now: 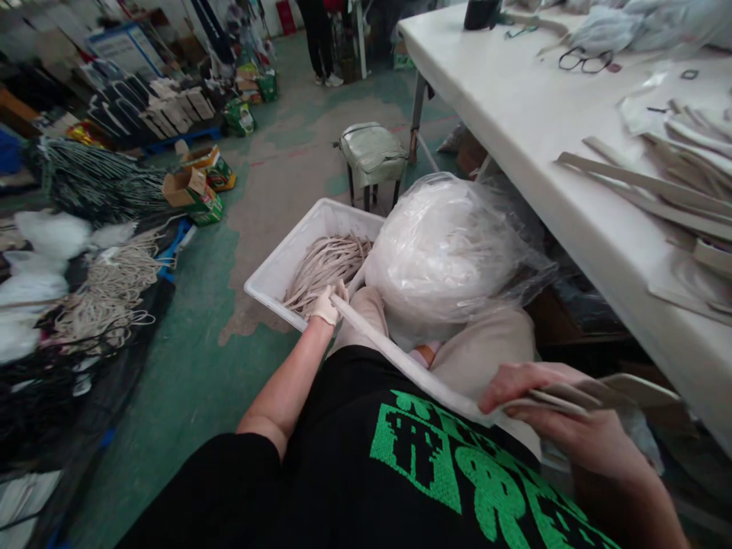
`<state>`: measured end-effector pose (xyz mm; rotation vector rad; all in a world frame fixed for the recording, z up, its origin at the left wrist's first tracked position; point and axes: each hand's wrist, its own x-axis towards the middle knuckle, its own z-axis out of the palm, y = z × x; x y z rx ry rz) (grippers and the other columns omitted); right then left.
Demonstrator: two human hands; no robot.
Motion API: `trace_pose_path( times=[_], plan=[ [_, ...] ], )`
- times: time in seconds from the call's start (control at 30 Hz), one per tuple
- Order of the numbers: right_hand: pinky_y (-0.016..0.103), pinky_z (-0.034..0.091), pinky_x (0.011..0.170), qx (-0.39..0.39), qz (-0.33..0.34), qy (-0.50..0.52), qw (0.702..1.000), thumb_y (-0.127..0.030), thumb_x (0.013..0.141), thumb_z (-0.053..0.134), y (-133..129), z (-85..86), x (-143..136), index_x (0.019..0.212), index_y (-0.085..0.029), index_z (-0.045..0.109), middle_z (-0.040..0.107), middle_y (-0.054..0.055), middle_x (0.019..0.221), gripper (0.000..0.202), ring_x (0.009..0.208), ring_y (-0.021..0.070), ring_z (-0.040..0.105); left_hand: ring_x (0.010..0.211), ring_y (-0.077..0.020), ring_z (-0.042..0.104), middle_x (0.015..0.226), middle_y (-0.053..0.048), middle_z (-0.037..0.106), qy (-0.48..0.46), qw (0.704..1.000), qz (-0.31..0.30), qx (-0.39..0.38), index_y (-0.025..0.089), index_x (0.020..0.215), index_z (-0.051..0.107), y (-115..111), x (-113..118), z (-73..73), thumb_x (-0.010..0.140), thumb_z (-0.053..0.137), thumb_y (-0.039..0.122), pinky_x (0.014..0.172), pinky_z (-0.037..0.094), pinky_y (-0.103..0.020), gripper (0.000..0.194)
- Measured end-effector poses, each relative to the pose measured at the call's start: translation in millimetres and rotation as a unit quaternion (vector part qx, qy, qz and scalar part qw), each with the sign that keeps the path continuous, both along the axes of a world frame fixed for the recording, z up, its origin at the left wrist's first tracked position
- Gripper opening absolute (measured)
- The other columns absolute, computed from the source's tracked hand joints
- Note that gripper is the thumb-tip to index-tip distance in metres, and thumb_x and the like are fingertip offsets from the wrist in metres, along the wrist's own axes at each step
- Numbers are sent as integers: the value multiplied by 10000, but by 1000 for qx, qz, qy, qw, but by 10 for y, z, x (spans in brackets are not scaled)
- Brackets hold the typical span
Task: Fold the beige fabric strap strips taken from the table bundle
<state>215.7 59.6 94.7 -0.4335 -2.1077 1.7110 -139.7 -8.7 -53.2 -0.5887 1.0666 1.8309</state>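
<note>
I see one long strap (400, 362) stretched between my two hands. It is pale cream, flat and thin like a ribbon, and it looks soft. Its long line runs from about 10 o'clock down to about 4 o'clock across my lap. The far end points to the white bin (280, 267), and the near end points to my right side.

My left hand (327, 303) has a white glove on. It is closed around the far end of the strap, right at the near edge of the bin. My right hand (549, 412) is bare. It is closed too, and it pinches the near end of the strap together with a small bunch of straps (600, 393) that stick out toward 3 o'clock.

Inside the bin lies a pile of loose straps (325, 267) in the same pale color. Most of them run from 7 o'clock up to 1 o'clock. Just beside the pile, at 3 o'clock from it, sits a big clear bag (451, 252) stuffed full of pale stuff. It rests partly on the bin and partly on my knees.

The white bench (515, 114) is at 2 o'clock from my hands. Flat pale strips (657, 191) lie on it, and a pair of glasses (586, 59) is farther back. A small green stool (371, 152) stands on the floor at 12 o'clock, past the bin.
</note>
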Motion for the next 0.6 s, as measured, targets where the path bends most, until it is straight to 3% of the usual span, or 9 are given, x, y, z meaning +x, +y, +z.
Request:
trace_pose_path(
  times=[0.07, 0.13, 0.23, 0.33, 0.47, 0.6],
  plan=[
    [260, 539, 583, -14, 1, -10, 1000, -388, 905, 694, -15, -54, -77, 821, -210, 782, 727, 61, 719, 215, 632, 172, 669, 522, -70, 610, 728, -4, 707, 43, 998, -27, 24, 188, 1308, 612, 68, -4, 90, 987, 496, 171, 552, 514, -164, 342],
    [263, 543, 588, -50, -26, -2, 998, -446, 900, 686, -8, -148, -212, 832, -198, 775, 731, 67, 751, 272, 644, 168, 660, 513, -72, 595, 744, -19, 722, 110, 984, -127, 62, 188, 1281, 648, 93, 137, 183, 933, 597, 180, 524, 491, -170, 351],
    [270, 542, 593, -139, -96, 18, 985, -511, 849, 718, 91, -299, -426, 869, -199, 764, 766, 92, 969, 317, 686, 161, 650, 520, -84, 593, 761, -67, 743, 216, 912, -323, 130, 127, 1232, 689, 45, 448, 265, 846, 731, 291, 523, 478, -184, 422],
    [263, 530, 611, -194, -156, 39, 968, -498, 810, 748, 278, -395, -568, 863, -201, 757, 720, 93, 1227, 301, 705, 131, 614, 527, -96, 606, 771, -83, 751, 256, 843, -441, 168, 122, 1243, 694, -30, 702, 284, 799, 772, 417, 529, 471, -193, 539],
    [266, 523, 605, -199, -198, 44, 959, -471, 787, 760, 493, -432, -633, 861, -188, 759, 740, 68, 1149, 292, 541, 58, 452, 578, -145, 649, 788, -92, 761, 262, 770, -557, 169, 143, 1267, 694, -64, 927, 305, 786, 753, 524, 571, 510, -242, 616],
    [251, 494, 560, -168, -215, 41, 961, -476, 790, 747, 550, -445, -626, 914, -185, 782, 738, 68, 1134, 318, 551, 65, 455, 872, -279, 723, 966, -156, 774, 284, 725, -608, 158, 93, 1148, 749, -30, 1024, 390, 749, 781, 542, 789, 573, -359, 602]
  ],
)
